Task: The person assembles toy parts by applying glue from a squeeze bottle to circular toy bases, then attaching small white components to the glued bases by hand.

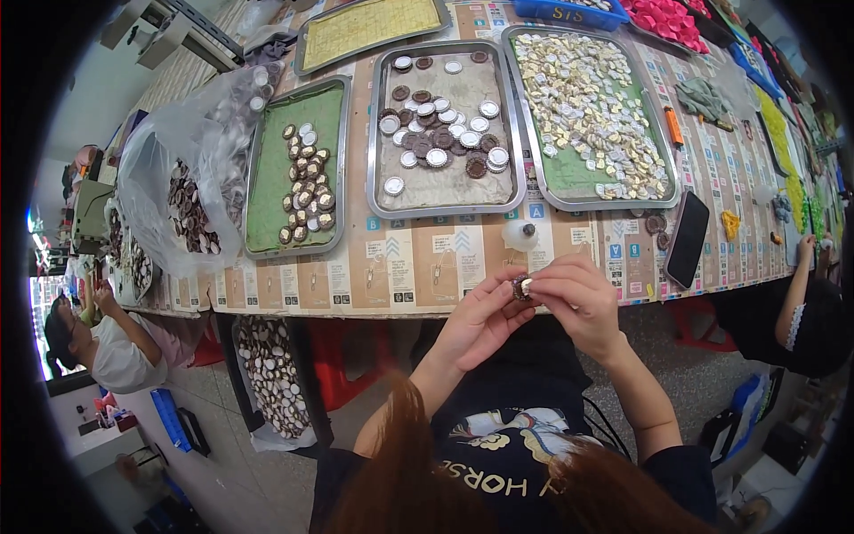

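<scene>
Just off the table's front edge, my left hand (487, 320) is closed on a small brown round piece with a fluted rim (519, 290). My right hand (578, 298) pinches at the same piece, where a small shiny gold bit (526, 286) shows at the fingertips. Whether that bit is attached cannot be made out. Beyond my hands stands a small white bottle with a dark tip (519, 235). A metal tray (378, 133) holds loose brown and white fluted rounds, and a tray to its right (672, 182) is heaped with small gold and silvery pieces.
At left, a green-lined tray (267, 133) carries rounds with gold tops, beside a clear plastic bag (147, 169) of rounds. A black phone (688, 240) and orange cutter (673, 127) lie at right. Below the table is a full bin (271, 374). Other people sit at both sides.
</scene>
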Demonstrator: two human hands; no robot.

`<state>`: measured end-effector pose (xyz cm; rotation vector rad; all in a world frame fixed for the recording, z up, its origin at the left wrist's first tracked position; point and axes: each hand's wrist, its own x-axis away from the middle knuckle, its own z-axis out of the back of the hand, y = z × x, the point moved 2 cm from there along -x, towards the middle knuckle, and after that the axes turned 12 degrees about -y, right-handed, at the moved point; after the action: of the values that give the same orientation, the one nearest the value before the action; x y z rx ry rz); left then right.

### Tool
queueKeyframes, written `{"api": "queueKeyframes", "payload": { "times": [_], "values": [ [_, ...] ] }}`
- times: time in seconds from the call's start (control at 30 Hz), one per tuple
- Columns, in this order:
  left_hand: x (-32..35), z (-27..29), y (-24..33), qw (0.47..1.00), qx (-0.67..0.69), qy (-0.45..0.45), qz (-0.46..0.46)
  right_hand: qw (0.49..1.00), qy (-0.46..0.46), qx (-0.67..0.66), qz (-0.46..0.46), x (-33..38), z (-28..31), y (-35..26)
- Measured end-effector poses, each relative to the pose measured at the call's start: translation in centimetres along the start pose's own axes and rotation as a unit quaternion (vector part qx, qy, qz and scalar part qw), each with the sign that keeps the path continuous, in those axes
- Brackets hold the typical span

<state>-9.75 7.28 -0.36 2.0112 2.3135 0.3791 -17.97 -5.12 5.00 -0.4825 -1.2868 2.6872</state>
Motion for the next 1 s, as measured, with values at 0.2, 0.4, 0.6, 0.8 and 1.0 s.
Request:
{"api": "queueKeyframes", "payload": {
  "times": [0.2,0.4,0.6,0.8,1.0],
  "values": [
    [0.0,-0.2,-0.1,1.000,-0.013,0.014,0.000,0.998,-0.013,0.049,0.038,0.2,-0.3,-0.1],
    [0.0,-0.5,-0.1,1.000,-0.014,0.012,-0.003,0.997,-0.046,0.035,0.042,0.2,-0.2,-0.1],
    [-0.2,-0.9,0.3,0.999,-0.030,0.022,0.003,0.997,-0.067,-0.028,0.016,-0.1,0.1,-0.7],
    [-0.1,-1.2,0.5,0.995,-0.091,0.032,0.007,0.996,-0.088,-0.028,-0.004,-0.2,-0.3,-1.3],
    [-0.4,-1.4,0.4,0.998,-0.062,0.011,0.011,0.993,-0.075,-0.090,-0.018,0.3,-0.4,-1.1]
  ]
}}
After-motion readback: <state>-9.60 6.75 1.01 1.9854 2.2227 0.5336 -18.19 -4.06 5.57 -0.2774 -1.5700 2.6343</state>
